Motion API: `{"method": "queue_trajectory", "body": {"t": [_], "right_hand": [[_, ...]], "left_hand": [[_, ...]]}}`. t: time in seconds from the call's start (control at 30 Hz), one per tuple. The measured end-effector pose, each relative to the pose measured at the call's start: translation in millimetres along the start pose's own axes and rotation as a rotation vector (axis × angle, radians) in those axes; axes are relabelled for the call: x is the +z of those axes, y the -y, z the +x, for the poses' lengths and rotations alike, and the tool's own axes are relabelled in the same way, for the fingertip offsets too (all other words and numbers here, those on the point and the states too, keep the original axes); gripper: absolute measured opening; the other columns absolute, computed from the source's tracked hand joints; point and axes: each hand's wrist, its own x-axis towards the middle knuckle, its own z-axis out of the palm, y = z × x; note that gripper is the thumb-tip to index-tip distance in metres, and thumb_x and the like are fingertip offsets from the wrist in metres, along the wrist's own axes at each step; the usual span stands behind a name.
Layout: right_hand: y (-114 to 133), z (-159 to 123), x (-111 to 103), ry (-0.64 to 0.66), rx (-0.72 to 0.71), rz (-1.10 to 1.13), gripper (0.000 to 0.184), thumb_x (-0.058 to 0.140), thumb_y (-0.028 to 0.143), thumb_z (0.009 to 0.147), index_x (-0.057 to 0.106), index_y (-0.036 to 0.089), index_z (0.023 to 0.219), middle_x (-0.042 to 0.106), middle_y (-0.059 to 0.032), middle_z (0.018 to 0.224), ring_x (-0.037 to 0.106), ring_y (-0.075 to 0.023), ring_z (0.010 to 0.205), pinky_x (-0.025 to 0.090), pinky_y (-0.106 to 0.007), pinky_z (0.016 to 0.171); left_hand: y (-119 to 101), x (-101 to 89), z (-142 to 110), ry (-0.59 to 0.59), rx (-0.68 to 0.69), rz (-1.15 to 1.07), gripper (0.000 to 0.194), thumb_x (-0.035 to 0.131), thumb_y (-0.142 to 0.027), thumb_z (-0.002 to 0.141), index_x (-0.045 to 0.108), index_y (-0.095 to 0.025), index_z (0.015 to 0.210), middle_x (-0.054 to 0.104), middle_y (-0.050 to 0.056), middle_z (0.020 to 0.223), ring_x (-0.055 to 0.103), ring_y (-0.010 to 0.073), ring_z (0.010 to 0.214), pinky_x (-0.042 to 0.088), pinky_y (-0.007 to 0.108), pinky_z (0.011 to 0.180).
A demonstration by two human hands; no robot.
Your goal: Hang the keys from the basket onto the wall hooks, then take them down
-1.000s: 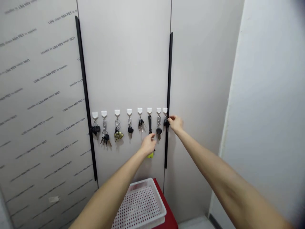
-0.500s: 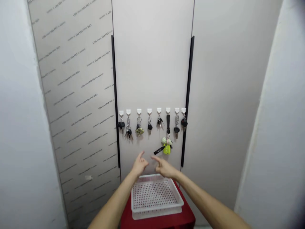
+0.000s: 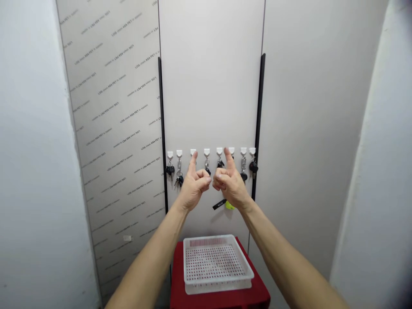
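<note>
- Eight white hooks [image 3: 207, 152] run in a row across a pale cabinet door [image 3: 209, 86], with key bunches [image 3: 254, 168] hanging from several of them.
- The person's left hand [image 3: 192, 189] is up in front of the hooks, its index finger pointing upward over the third hook from the left; the other fingers are loosely curled, with nothing in their hold.
- The right hand [image 3: 231, 185] nearly mirrors it, index finger raised just beside the sixth hook and the rest folded in, also holding nothing.
- The two hands are close together, knuckles facing across a narrow gap; I can't tell whether either one touches the door.
- Key bunches show to both sides of the hands and partly between them; what hangs under the third hook is mostly hidden by the left hand.
- A black tag [image 3: 219, 204] and a lime-green charm [image 3: 229, 205] peek out below the right hand.
- Long black handles [image 3: 260, 120] stand at either side of the row.
- Below, a white perforated basket [image 3: 219, 282] sits on a red-covered desk [image 3: 261, 295].
- Slanting printed lettering covers the panel [image 3: 112, 171] on the left.
</note>
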Motion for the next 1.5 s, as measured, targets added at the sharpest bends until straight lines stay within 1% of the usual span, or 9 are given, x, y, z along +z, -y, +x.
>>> {"method": "queue_trajectory", "body": {"t": [0.3,0.43,0.53,0.63,0.83,0.97,1.17,1.33,1.5], "right_hand": [[-34,3,9,0.010,0.144,0.005,0.068,0.041,0.017,0.062,0.006,0.023,0.120,0.029,0.0110,0.041,0.026,-0.0026,0.035,0.027,-0.016,0.038],[-79,19,12,-0.065,0.372,-0.307,0.045,0.042,0.024,0.060,0.040,0.013,0.104,0.038,0.0067,0.042,0.034,-0.0050,0.038,0.030,-0.018,0.039],[-105,43,11,-0.205,0.270,-0.650,0.035,0.045,0.030,0.059,0.050,0.012,0.088,0.052,-0.0032,0.065,0.046,-0.0102,0.057,0.036,-0.023,0.053],[-124,66,12,-0.250,0.189,-0.926,0.035,0.046,0.034,0.059,0.052,0.014,0.086,0.054,-0.0086,0.078,0.048,-0.0155,0.070,0.035,-0.026,0.061],[-139,79,14,-0.225,0.243,-1.062,0.018,0.036,0.029,0.064,0.048,0.017,0.056,0.051,-0.0031,0.055,0.045,-0.0126,0.055,0.031,-0.021,0.048],[-121,87,9,-0.283,0.189,-0.951,0.023,0.029,0.029,0.066,0.038,0.017,0.049,0.043,0.0004,0.046,0.039,-0.0101,0.047,0.028,-0.019,0.044],[-79,126,5,-0.226,0.125,-0.989,0.024,0.028,0.028,0.066,0.040,0.015,0.050,0.043,0.0003,0.045,0.037,-0.0079,0.044,0.026,-0.018,0.042],[-63,145,12,0.221,0.262,-1.179,0.018,0.035,0.022,0.061,0.047,0.014,0.051,0.043,0.0010,0.042,0.038,-0.0060,0.041,0.025,-0.016,0.042],[-66,130,10,0.372,0.268,-1.202,0.021,0.035,0.024,0.064,0.051,0.013,0.056,0.046,0.0009,0.046,0.037,-0.0050,0.042,0.027,-0.016,0.042]], "left_hand": [[35,-28.1,0,-0.046,-0.072,0.129,0.077,0.051,-0.013,0.057,0.007,-0.026,0.118,0.036,-0.009,0.048,0.031,0.0009,0.041,0.028,0.016,0.047],[61,-82.4,11,-0.385,-0.169,0.507,0.065,0.054,-0.016,0.053,0.027,-0.018,0.112,0.046,-0.002,0.064,0.041,0.0046,0.051,0.033,0.019,0.053],[62,-115.9,27,-0.702,-0.068,0.922,0.050,0.054,-0.021,0.054,0.039,-0.017,0.102,0.045,0.005,0.088,0.044,0.0129,0.078,0.034,0.025,0.070],[62,-124.3,43,-0.803,0.015,1.224,0.047,0.052,-0.025,0.057,0.038,-0.018,0.101,0.037,0.008,0.103,0.035,0.0189,0.096,0.029,0.030,0.080],[89,-113.2,59,-0.719,-0.076,1.537,0.048,0.051,-0.021,0.057,0.035,-0.022,0.103,0.020,0.010,0.117,0.029,0.0264,0.100,0.033,0.035,0.072],[87,-126.8,60,-0.654,-0.107,1.526,0.032,0.044,-0.021,0.062,0.043,-0.022,0.094,0.030,0.009,0.107,0.042,0.0202,0.087,0.037,0.028,0.063],[18,-147.3,76,-0.479,-0.083,1.547,0.021,0.042,-0.026,0.061,0.054,-0.020,0.077,0.049,0.004,0.077,0.048,0.0144,0.068,0.036,0.023,0.059],[-45,-131.6,105,-0.245,-0.185,1.835,0.021,0.044,-0.026,0.055,0.057,-0.018,0.070,0.055,0.006,0.073,0.049,0.0173,0.067,0.036,0.025,0.056],[-56,-117.1,118,-0.212,-0.106,1.946,0.021,0.043,-0.025,0.054,0.058,-0.017,0.067,0.056,0.007,0.078,0.049,0.0166,0.071,0.036,0.023,0.058]]}}
